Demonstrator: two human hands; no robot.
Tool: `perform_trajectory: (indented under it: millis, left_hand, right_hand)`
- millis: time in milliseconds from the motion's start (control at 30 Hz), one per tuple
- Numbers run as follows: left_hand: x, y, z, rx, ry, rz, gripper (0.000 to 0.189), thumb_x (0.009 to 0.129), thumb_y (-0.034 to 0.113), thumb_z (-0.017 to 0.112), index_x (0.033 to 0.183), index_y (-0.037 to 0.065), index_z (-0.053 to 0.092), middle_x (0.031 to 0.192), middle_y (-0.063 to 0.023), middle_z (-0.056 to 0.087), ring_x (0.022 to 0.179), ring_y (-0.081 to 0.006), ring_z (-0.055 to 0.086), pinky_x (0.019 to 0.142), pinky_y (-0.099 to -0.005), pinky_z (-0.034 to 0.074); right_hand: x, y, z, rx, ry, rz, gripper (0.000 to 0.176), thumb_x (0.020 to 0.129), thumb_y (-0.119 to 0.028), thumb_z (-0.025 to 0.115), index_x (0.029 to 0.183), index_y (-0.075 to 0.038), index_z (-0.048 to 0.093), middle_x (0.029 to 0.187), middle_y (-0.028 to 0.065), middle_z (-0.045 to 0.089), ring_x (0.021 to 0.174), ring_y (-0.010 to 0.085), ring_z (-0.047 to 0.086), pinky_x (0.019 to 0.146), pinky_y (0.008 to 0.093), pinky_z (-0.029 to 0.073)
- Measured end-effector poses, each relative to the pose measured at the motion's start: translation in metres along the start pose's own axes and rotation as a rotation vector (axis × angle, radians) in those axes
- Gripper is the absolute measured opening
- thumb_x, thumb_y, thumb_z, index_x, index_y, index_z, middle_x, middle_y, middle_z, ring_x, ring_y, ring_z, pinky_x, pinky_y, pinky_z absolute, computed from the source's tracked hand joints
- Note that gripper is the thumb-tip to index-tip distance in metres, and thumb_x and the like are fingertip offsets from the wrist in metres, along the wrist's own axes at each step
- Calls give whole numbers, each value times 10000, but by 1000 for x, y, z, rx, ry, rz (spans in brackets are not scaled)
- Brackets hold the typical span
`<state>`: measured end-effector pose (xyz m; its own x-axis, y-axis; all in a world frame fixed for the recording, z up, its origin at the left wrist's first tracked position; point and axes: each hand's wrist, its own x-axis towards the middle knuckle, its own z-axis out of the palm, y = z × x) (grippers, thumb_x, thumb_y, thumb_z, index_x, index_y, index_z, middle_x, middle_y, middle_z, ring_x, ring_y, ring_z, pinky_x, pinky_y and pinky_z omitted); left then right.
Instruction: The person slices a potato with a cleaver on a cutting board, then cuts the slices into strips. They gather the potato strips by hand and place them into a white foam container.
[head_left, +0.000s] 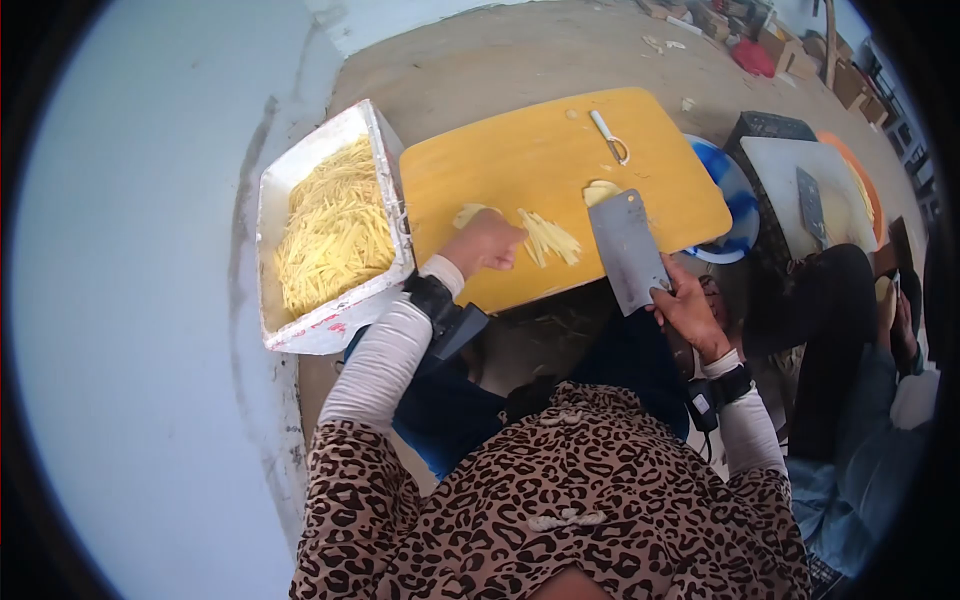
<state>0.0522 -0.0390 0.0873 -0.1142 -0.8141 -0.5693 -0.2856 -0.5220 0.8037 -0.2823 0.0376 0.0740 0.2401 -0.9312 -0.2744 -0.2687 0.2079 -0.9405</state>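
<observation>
My right hand grips the handle end of a wide grey cleaver, its blade reaching over the front edge of the yellow cutting board. On the board's left part, my left hand rests with fingers curled together; what it holds, if anything, is hidden. Pale yellow slices lie just behind that hand. Right of it is a small bunch of cut strips. More slices sit at the blade's far end. A white-handled peeler lies toward the back of the board.
A white foam box full of yellow strips stands left. Behind the board's right edge is a blue-and-white basin. Farther right, another person's hand shows near a white board with a second cleaver.
</observation>
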Motion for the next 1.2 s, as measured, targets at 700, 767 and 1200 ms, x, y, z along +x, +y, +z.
perform_trajectory:
  millis: [700, 767, 1200]
  left_hand:
    - [28, -39, 32, -168, 56, 51, 378, 853, 293, 756, 1082, 19, 632, 945, -67, 688, 827, -156, 659, 716, -291, 552]
    - [25, -38, 35, -208, 76, 54, 374, 854, 294, 755, 1089, 31, 631, 947, -52, 686, 840, -152, 658, 723, -286, 541]
    - [11, -32, 31, -642, -91, 204, 253, 831, 75, 665, 1071, 34, 595, 946, -61, 643, 868, -188, 661, 736, -340, 542]
  right_hand:
    - [26, -7, 80, 7, -169, -91, 635, 858, -40, 570, 1455, 15, 362, 819, 135, 663, 562, 155, 604, 581, 292, 519]
    - [23, -5, 80, -113, -122, -206, 620, 852, -40, 574, 1433, 39, 374, 834, 193, 662, 595, 234, 634, 619, 328, 528]
    - [-12, -57, 69, -503, -27, -493, 596, 831, -5, 583, 1385, 95, 385, 861, 326, 619, 795, 463, 638, 682, 459, 507]
